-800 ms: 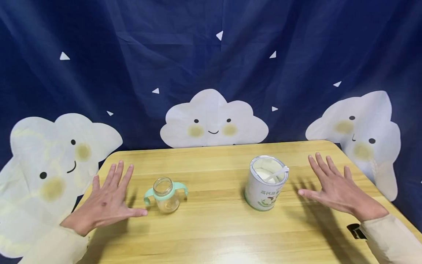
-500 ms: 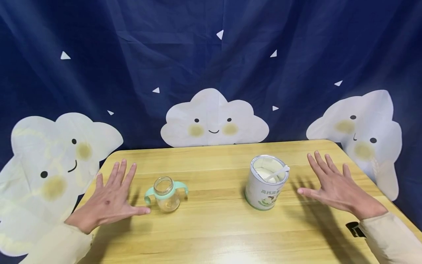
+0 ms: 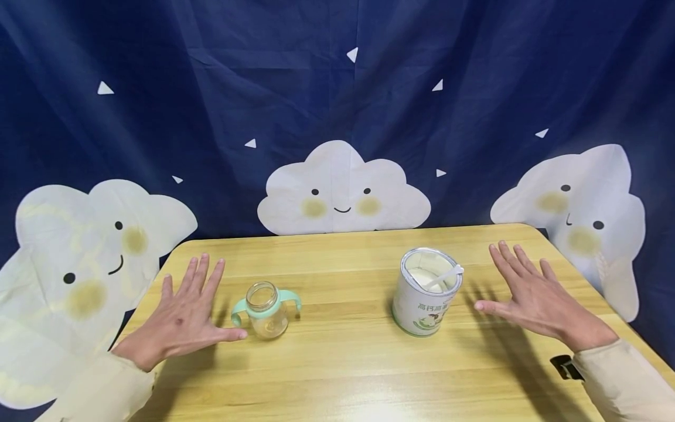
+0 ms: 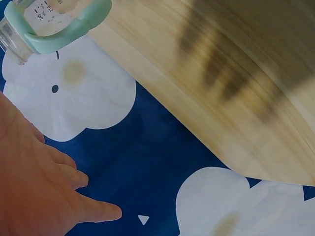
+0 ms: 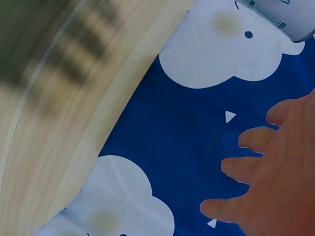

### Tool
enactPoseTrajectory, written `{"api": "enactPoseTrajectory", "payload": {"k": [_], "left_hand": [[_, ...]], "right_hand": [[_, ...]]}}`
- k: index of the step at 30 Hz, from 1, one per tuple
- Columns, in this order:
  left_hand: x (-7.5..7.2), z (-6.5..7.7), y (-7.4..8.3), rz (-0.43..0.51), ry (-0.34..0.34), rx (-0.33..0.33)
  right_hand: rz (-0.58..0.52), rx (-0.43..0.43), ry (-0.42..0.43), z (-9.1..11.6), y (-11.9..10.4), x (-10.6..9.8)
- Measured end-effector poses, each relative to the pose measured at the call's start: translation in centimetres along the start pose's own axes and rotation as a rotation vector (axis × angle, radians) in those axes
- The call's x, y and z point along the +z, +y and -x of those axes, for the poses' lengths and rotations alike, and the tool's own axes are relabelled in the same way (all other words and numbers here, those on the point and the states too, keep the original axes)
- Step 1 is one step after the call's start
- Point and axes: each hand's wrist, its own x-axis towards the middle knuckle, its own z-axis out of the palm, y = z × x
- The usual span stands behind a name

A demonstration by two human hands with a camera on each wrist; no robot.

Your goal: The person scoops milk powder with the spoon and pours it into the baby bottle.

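Note:
My left hand (image 3: 184,319) is spread with straight fingers above the table's left side, holding nothing. Just right of its thumb stands a clear baby bottle (image 3: 270,325) with a mint-green two-handled collar and no lid on its mouth. The left wrist view shows part of that bottle (image 4: 64,37), with printed measuring marks, at its upper left. Over the right side my right hand (image 3: 543,305) is also spread and holds nothing. To the left of its thumb stands an open milk powder can (image 3: 419,308), upright, with a white scoop (image 3: 444,278) leaning across its rim.
The wooden table (image 3: 337,375) has rounded far corners. Behind it hangs a dark blue curtain (image 3: 295,99) with white clouds and small triangles. A black strap (image 3: 567,367) shows by the right sleeve.
My left hand has shifted slightly right, its thumb now closer to the bottle. The right hand has moved very slightly left. Bottle and can stand where they were.

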Motion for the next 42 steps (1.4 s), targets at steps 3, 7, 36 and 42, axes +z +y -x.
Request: {"api": "enactPoseTrajectory", "payload": {"k": [3,7,36,42], "left_hand": [[-0.1,-0.1,0.2,0.005,0.003,0.005],[0.0,-0.2,0.4,0.014,0.003,0.008],[0.4,-2.0,1.8,0.181,0.102,0.019],[0.7,-2.4,2.2,0.237,0.131,0.03]], "right_hand": [[0.0,-0.024,0.027,0.0,-0.1,0.0],[-0.003,-0.052,0.05,-0.1,-0.2,0.1],[-0.27,0.014,-0.027,-0.5,-1.1,-0.6],[-0.333,0.017,-0.01,-0.7,-1.2,-0.7]]}}
